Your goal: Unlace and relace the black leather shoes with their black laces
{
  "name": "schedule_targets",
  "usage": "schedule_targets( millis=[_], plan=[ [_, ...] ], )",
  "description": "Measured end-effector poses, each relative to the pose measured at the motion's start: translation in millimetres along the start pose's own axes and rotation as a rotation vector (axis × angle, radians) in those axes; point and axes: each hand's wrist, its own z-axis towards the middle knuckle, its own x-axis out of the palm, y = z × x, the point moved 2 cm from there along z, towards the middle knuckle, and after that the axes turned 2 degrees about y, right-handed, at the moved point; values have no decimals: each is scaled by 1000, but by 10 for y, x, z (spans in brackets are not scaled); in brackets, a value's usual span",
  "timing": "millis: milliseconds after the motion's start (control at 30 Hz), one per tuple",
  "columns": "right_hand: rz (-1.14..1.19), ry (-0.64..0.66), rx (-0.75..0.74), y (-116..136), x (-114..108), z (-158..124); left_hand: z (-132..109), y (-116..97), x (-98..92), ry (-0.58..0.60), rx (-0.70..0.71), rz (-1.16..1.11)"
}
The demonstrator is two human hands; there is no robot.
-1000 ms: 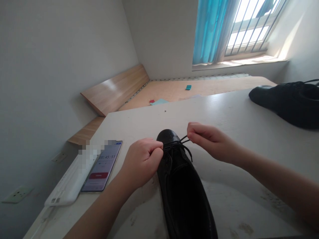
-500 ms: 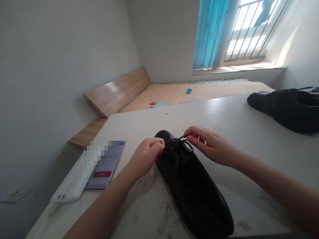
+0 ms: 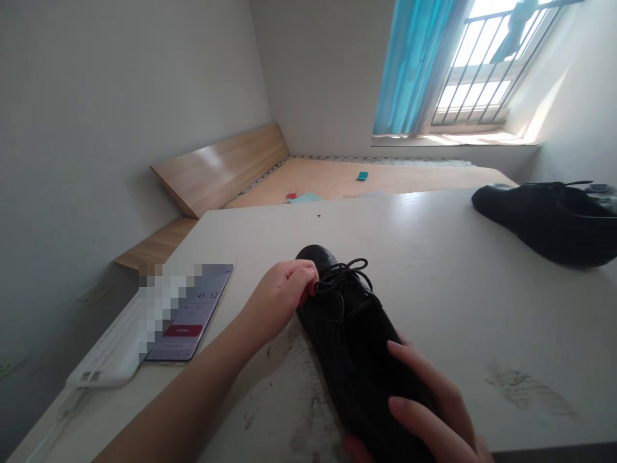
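Observation:
A black lace-up shoe (image 3: 332, 373) lies on the white table, its toe pointing away from me. Its black shoelace (image 3: 343, 275) is tied in a bow over the tongue, with one loop standing out to the right. My left hand (image 3: 284, 289) is closed beside the bow at the shoe's left edge, pinching the lace; its fingertips are partly hidden. Around the heel end wraps my right hand (image 3: 434, 399), two fingers over the right rim and a fingertip showing on the left side.
A second black shoe (image 3: 544, 222) stands at the table's far right. On the left lie a phone (image 3: 193, 321) showing a timer and a white device (image 3: 108, 360) with a cable. Beyond the white table (image 3: 414, 238) is a bed (image 3: 409, 175) with a wooden headboard.
My right hand has let go of the lace loop and moved back toward me onto the heel end of the shoe. My left hand stays at the bow.

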Motion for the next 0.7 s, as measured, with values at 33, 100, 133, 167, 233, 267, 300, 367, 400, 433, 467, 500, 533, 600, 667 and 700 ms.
schedule_targets(
  millis=[33,100,133,167,233,267,300,367,400,433,467,500,533,600,667,700],
  plan=[
    [16,-17,26,-9,46,4,3,-1,8,-1,4,-11],
    [33,-42,53,-38,89,60,13,4,25,-5,15,-31],
    [40,-48,61,-61,88,102,19,10,34,-6,20,-43],
    [44,-52,72,-94,75,146,23,16,43,-8,27,-53],
    [20,-51,131,-196,25,227,24,31,60,-11,38,-45],
    [-5,-44,162,-265,-5,259,20,41,68,-14,41,-19],
    [-31,-31,189,-347,-37,284,15,51,76,-15,47,20],
    [-89,4,235,-552,-100,314,4,74,90,-16,67,114],
    [-120,25,265,-676,-134,320,0,87,96,-14,80,152],
    [-161,39,299,-814,-172,321,-2,100,100,-13,93,180],
    [-208,50,337,-966,-216,320,-2,112,102,-11,104,199],
    [-258,56,378,-1129,-267,318,0,123,102,-11,109,209],
    [-326,58,419,-1302,-326,315,3,132,100,-11,112,217],
    [-493,65,465,-1663,-466,314,8,139,94,-15,114,228],
    [-626,72,471,-2023,-620,319,8,137,91,-17,117,238],
    [-654,62,481,-2192,-695,319,6,135,94,-18,117,244]
  ],
)
